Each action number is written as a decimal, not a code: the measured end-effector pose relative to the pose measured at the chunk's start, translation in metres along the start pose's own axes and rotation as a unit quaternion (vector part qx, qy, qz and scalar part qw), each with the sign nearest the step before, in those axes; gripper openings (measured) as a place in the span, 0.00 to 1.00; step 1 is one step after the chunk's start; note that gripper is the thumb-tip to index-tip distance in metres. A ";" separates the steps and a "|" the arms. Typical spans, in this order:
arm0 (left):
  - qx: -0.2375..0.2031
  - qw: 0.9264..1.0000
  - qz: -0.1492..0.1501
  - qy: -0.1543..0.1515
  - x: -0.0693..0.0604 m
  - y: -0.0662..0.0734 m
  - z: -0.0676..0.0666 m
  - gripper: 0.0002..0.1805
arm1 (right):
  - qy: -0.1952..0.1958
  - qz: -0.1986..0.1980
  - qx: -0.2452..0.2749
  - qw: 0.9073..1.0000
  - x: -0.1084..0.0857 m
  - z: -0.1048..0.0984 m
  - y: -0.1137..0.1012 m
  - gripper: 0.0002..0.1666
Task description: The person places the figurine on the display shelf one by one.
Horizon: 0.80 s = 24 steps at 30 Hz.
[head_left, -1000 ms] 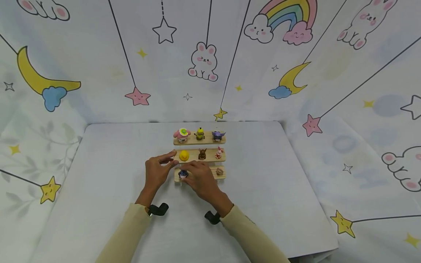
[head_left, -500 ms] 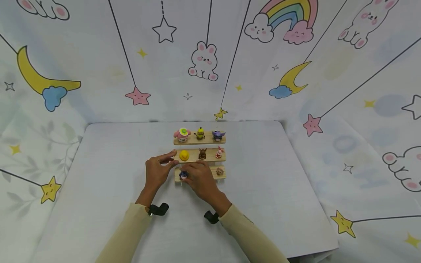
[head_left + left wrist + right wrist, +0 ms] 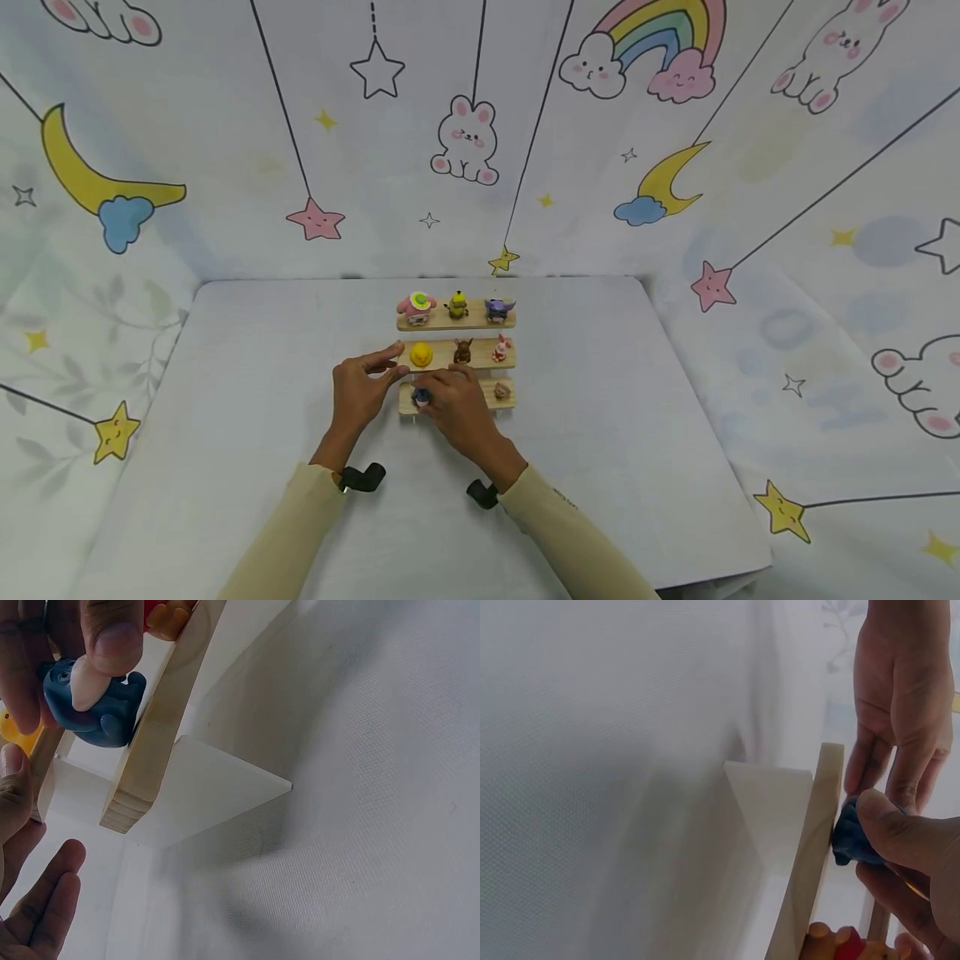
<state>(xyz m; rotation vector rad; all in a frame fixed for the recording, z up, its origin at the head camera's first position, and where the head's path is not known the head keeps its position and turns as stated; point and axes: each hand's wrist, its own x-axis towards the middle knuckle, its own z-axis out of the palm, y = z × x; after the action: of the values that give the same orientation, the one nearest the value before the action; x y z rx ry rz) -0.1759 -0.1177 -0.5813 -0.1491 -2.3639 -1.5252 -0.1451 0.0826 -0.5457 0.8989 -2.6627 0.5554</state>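
Observation:
My right hand (image 3: 459,407) pinches a small dark-blue figurine (image 3: 105,720) with a pale snout between thumb and fingers. The figurine is at the left end of the lowest wooden shelf (image 3: 154,742), against its surface in the right wrist view. My left hand (image 3: 358,390) grips the left end of the middle wooden shelf (image 3: 442,365) between thumb and index finger. On that shelf stand a yellow figurine (image 3: 422,355), a brown eared one (image 3: 462,352) and a white-and-red rabbit-like one (image 3: 501,348). An orange-and-red figurine (image 3: 844,945) on the lowest shelf is hidden in the head view.
A top shelf (image 3: 453,324) bears a pink figurine (image 3: 417,308), a yellow-green one (image 3: 457,306) and a purple one (image 3: 498,310). A small brown figurine (image 3: 502,390) sits at the lowest shelf's right. White triangular supports (image 3: 217,796) hold the shelves on the white table (image 3: 600,433).
The blue figurine has turned and shifted slightly to the right in my right hand's fingers. My left hand keeps its place on the middle shelf.

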 end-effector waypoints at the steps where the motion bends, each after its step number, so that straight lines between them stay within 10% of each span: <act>1: 0.000 1.000 0.000 0.000 0.000 0.000 0.000 0.24 | -0.002 0.000 0.000 1.000 0.000 0.000 0.000 0.25; 18: -0.009 1.000 -0.004 -0.006 -0.001 0.001 0.000 0.25 | -0.015 0.002 -0.013 1.000 -0.004 0.000 0.003 0.28; 24: 0.005 1.000 -0.002 0.000 -0.004 0.003 -0.002 0.25 | 0.034 -0.014 -0.021 0.999 -0.007 -0.009 0.000 0.32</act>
<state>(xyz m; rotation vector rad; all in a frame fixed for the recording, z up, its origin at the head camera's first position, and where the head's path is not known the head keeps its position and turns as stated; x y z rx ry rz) -0.1708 -0.1181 -0.5790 -0.1420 -2.3723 -1.5157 -0.1390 0.0903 -0.5402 0.8885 -2.5865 0.5137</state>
